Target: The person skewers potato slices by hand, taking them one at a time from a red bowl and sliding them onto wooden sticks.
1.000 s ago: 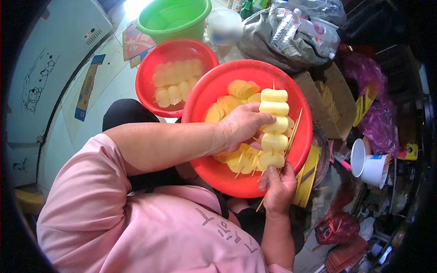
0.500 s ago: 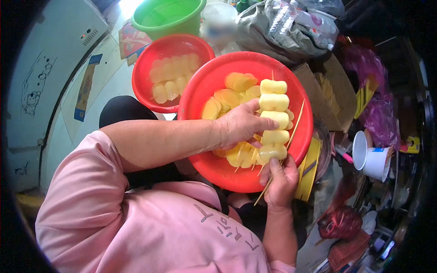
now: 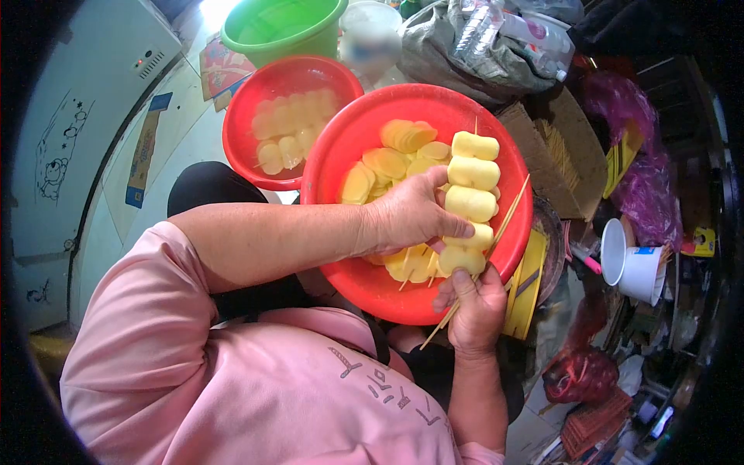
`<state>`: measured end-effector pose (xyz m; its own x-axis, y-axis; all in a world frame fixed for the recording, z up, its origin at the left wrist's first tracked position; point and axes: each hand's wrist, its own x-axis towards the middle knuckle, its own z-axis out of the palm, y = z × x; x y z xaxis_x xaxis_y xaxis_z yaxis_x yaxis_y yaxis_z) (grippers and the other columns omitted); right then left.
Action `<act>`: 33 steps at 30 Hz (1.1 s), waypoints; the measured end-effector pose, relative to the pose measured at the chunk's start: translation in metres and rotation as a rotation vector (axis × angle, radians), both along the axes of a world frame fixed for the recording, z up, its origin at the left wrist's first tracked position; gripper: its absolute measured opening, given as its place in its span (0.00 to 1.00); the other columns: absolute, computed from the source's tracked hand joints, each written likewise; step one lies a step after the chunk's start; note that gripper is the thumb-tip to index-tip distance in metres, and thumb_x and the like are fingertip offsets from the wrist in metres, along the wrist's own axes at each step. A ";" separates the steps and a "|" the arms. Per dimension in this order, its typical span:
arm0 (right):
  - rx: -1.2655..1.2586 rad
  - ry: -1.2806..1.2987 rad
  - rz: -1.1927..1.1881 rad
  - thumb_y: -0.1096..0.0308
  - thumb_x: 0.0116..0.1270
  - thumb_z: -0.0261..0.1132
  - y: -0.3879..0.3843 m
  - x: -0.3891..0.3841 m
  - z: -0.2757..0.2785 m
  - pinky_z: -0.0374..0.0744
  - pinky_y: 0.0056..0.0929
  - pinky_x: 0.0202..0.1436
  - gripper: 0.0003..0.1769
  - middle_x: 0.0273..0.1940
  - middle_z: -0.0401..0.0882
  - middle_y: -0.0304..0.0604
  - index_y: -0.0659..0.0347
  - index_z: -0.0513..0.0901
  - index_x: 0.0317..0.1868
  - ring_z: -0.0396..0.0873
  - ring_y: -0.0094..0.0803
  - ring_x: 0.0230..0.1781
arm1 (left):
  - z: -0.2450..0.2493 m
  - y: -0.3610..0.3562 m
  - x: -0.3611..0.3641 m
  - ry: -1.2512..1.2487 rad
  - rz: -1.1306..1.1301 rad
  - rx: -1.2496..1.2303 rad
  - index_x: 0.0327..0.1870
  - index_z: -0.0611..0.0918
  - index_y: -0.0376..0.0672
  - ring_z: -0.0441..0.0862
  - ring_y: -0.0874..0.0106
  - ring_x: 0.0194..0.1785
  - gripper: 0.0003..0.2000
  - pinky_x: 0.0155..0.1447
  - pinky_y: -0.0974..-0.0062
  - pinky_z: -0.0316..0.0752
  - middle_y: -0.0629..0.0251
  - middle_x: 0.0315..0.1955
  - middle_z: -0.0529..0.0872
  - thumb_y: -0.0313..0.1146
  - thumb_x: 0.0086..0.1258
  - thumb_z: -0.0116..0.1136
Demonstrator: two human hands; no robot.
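Observation:
A skewer of thick pale-yellow slices, which look like potato (image 3: 471, 203), stands over the right side of a large red basin (image 3: 364, 291). My left hand (image 3: 415, 213) grips it from the left, with the thumb across the slices low on the stick. At its lower end my right hand (image 3: 477, 314) pinches the bottom slice between thumb and fingers. That same hand also holds loose bamboo sticks (image 3: 508, 221), slanting up past the slices. Inside the basin lie loose yellow slices (image 3: 384, 163) and, below my left hand, more skewered slices (image 3: 415, 265).
A smaller red basin (image 3: 236, 155) holds finished-looking skewers in water (image 3: 291, 128). Behind it stands a green tub (image 3: 287, 39). To the right are a cardboard box (image 3: 542, 167) with sticks inside, a grey sack (image 3: 434, 58) of plastic bottles and a white cup (image 3: 643, 275).
The skewer has tilted slightly, its top shifting right and its slices spacing differently. My left thumb sits a little lower along it. The loose sticks have shifted slightly in my right hand.

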<state>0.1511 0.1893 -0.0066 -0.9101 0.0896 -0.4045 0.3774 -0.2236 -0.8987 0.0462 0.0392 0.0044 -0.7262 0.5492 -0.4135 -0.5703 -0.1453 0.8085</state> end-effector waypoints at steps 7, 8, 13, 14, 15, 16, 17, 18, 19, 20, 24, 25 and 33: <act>0.009 0.005 -0.020 0.71 0.67 0.59 -0.004 0.001 0.001 0.75 0.20 0.21 0.15 0.41 0.82 0.50 0.68 0.72 0.51 0.73 0.23 0.18 | 0.002 -0.001 0.001 0.029 -0.041 -0.098 0.62 0.66 0.42 0.80 0.71 0.50 0.29 0.42 0.76 0.79 0.64 0.48 0.80 0.23 0.59 0.65; 0.009 0.004 -0.021 0.71 0.67 0.59 -0.003 0.000 0.000 0.75 0.20 0.21 0.15 0.41 0.82 0.50 0.68 0.72 0.51 0.73 0.23 0.18 | 0.001 0.000 0.001 0.028 -0.039 -0.093 0.62 0.65 0.42 0.80 0.71 0.50 0.30 0.41 0.75 0.80 0.64 0.48 0.80 0.23 0.59 0.65; -0.007 0.015 0.009 0.69 0.67 0.60 0.001 -0.002 -0.002 0.73 0.20 0.19 0.14 0.32 0.80 0.43 0.67 0.73 0.50 0.72 0.23 0.18 | -0.003 0.001 0.003 0.032 0.013 -0.049 0.62 0.65 0.42 0.81 0.71 0.49 0.28 0.40 0.75 0.80 0.65 0.47 0.80 0.24 0.60 0.64; -0.007 0.015 0.009 0.69 0.67 0.60 0.001 -0.002 -0.002 0.73 0.20 0.19 0.14 0.32 0.80 0.43 0.67 0.73 0.50 0.72 0.23 0.18 | -0.003 0.002 0.003 0.035 0.032 -0.032 0.61 0.66 0.41 0.81 0.71 0.47 0.27 0.39 0.75 0.80 0.65 0.46 0.80 0.26 0.61 0.64; -0.013 0.006 -0.024 0.69 0.68 0.59 0.002 -0.002 -0.001 0.72 0.20 0.18 0.13 0.29 0.78 0.40 0.66 0.73 0.50 0.72 0.22 0.17 | -0.005 0.001 0.001 0.035 0.032 -0.032 0.61 0.66 0.41 0.81 0.71 0.47 0.27 0.39 0.75 0.80 0.65 0.46 0.80 0.26 0.61 0.64; -0.020 -0.002 -0.057 0.68 0.68 0.58 0.002 -0.002 -0.001 0.72 0.20 0.18 0.12 0.25 0.75 0.38 0.65 0.73 0.49 0.71 0.22 0.16 | -0.008 0.000 -0.003 -0.057 0.032 -0.031 0.60 0.67 0.40 0.81 0.72 0.44 0.26 0.38 0.75 0.80 0.65 0.45 0.80 0.28 0.61 0.64; -0.020 -0.004 -0.057 0.68 0.68 0.58 0.005 -0.001 -0.003 0.72 0.20 0.18 0.12 0.25 0.75 0.38 0.65 0.73 0.49 0.71 0.22 0.16 | -0.012 0.000 -0.007 -0.150 0.033 -0.029 0.59 0.68 0.39 0.82 0.72 0.41 0.25 0.37 0.75 0.79 0.64 0.43 0.80 0.30 0.62 0.64; -0.060 -0.003 -0.093 0.68 0.69 0.58 0.010 0.000 -0.007 0.73 0.20 0.19 0.10 0.26 0.76 0.39 0.64 0.74 0.47 0.71 0.22 0.16 | -0.015 -0.002 -0.010 -0.151 0.033 -0.029 0.59 0.68 0.39 0.82 0.72 0.41 0.25 0.37 0.75 0.79 0.64 0.43 0.80 0.30 0.62 0.64; -0.100 -0.002 -0.129 0.68 0.69 0.57 0.014 0.000 -0.010 0.74 0.21 0.20 0.08 0.27 0.77 0.39 0.62 0.74 0.45 0.71 0.23 0.16 | -0.017 -0.004 -0.013 -0.168 0.056 -0.076 0.58 0.68 0.40 0.81 0.71 0.39 0.24 0.38 0.74 0.79 0.64 0.41 0.79 0.33 0.63 0.62; -0.100 -0.003 -0.130 0.68 0.69 0.57 0.016 0.000 -0.010 0.74 0.21 0.20 0.08 0.27 0.77 0.39 0.62 0.74 0.45 0.71 0.23 0.16 | -0.020 -0.006 -0.017 -0.185 0.078 -0.122 0.57 0.69 0.40 0.81 0.70 0.37 0.23 0.38 0.72 0.78 0.64 0.39 0.79 0.35 0.64 0.61; -0.074 -0.070 -0.243 0.67 0.70 0.56 0.022 -0.001 -0.014 0.75 0.22 0.18 0.06 0.24 0.73 0.38 0.60 0.73 0.42 0.71 0.24 0.15 | -0.033 -0.008 -0.023 -0.179 0.145 -0.196 0.48 0.72 0.39 0.81 0.71 0.32 0.16 0.33 0.73 0.78 0.61 0.38 0.79 0.32 0.61 0.60; -0.063 -0.099 -0.260 0.67 0.70 0.56 0.023 -0.001 -0.015 0.75 0.23 0.18 0.06 0.24 0.73 0.38 0.60 0.73 0.42 0.71 0.24 0.15 | -0.038 -0.008 -0.024 -0.179 0.144 -0.195 0.48 0.72 0.39 0.81 0.71 0.32 0.16 0.33 0.73 0.78 0.61 0.38 0.79 0.32 0.61 0.60; 0.020 -0.264 -0.222 0.66 0.71 0.51 0.032 0.006 -0.010 0.77 0.23 0.15 0.09 0.29 0.78 0.44 0.62 0.73 0.45 0.76 0.26 0.16 | -0.068 -0.006 -0.023 -0.037 -0.139 -0.512 0.55 0.71 0.37 0.81 0.71 0.37 0.21 0.38 0.72 0.78 0.60 0.38 0.81 0.34 0.62 0.59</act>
